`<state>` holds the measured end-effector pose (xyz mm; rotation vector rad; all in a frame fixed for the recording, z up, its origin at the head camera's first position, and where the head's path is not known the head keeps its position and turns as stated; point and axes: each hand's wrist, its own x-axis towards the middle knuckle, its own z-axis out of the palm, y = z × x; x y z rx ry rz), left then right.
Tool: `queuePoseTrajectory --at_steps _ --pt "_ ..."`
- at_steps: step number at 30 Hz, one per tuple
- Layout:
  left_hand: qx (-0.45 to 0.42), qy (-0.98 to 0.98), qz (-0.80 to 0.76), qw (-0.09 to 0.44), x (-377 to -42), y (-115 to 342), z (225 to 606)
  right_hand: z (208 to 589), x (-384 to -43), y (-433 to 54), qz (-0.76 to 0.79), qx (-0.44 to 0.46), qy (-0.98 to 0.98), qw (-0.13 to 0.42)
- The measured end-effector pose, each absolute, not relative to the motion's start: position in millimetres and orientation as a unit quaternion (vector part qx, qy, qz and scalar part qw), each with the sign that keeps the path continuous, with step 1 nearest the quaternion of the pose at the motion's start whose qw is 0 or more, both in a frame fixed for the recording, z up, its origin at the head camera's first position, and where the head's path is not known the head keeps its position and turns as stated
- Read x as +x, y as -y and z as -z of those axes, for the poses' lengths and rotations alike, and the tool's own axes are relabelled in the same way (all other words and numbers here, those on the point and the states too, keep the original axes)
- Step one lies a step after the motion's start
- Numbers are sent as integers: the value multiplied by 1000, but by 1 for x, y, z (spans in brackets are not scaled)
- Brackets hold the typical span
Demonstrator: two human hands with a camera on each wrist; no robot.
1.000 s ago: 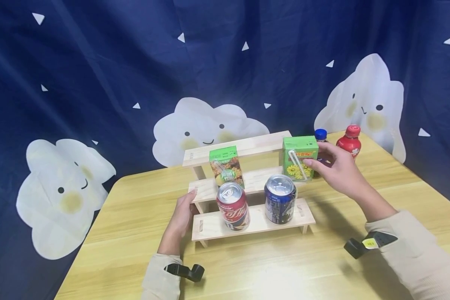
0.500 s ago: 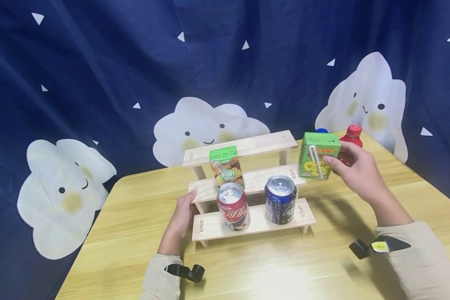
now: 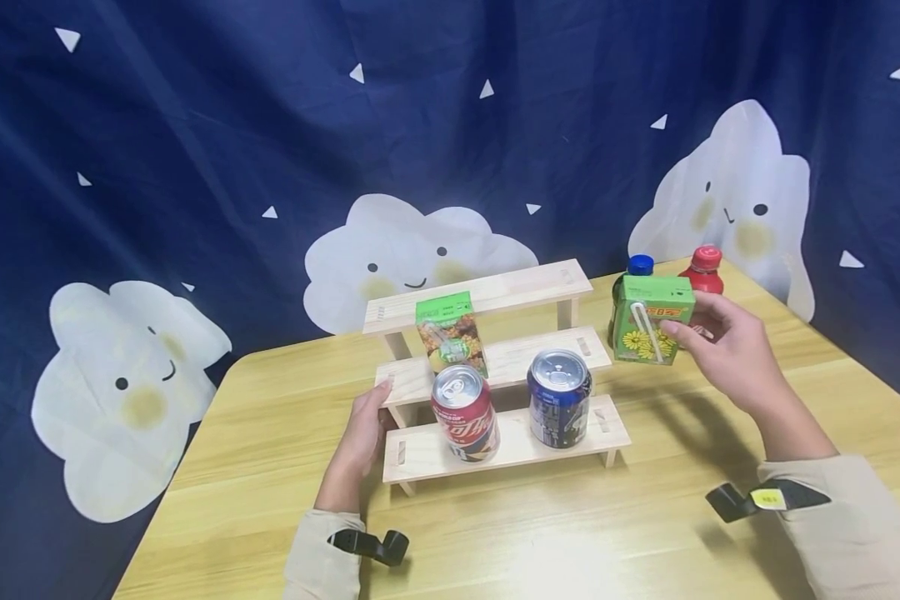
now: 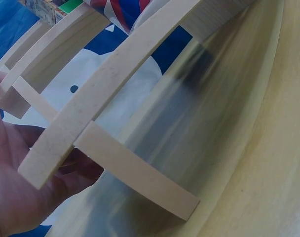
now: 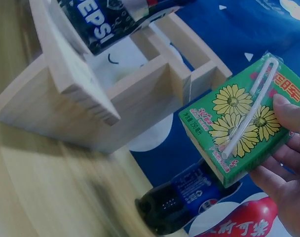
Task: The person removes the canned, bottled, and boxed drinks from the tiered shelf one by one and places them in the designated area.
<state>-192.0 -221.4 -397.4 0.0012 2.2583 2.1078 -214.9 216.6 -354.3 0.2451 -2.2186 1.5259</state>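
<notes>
My right hand (image 3: 731, 350) holds a green drink carton (image 3: 648, 321) with yellow flowers and a straw on its front, thumb on the front face. The carton is in the air, right of a three-tier wooden shelf (image 3: 495, 292). My left hand (image 3: 356, 442) grips the left end of the shelf's middle tier; in the left wrist view its fingers (image 4: 76, 173) go behind the side. Another drink carton (image 3: 452, 333) stands on the middle tier. A red soda can (image 3: 465, 417) and a blue Pepsi can (image 3: 560, 400) stand on the lowest tier.
Behind the held carton, at the table's right, stand a blue-capped dark bottle (image 3: 640, 265), partly hidden, and a red bottle (image 3: 703, 271). A wooden table (image 3: 270, 417) bears everything. A dark blue curtain (image 3: 420, 100) with clouds hangs behind.
The right hand has moved the green carton rightwards, from in front of the shelf's right end to beside it, then slightly down. The left hand and the cans stay in place.
</notes>
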Motion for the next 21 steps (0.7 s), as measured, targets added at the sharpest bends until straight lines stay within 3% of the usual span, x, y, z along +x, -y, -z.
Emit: queuePoseTrajectory --at_steps 21 --pt "-5 -727 -686 21 -191 221 396 398 -233 -229 -497 64 854 138"
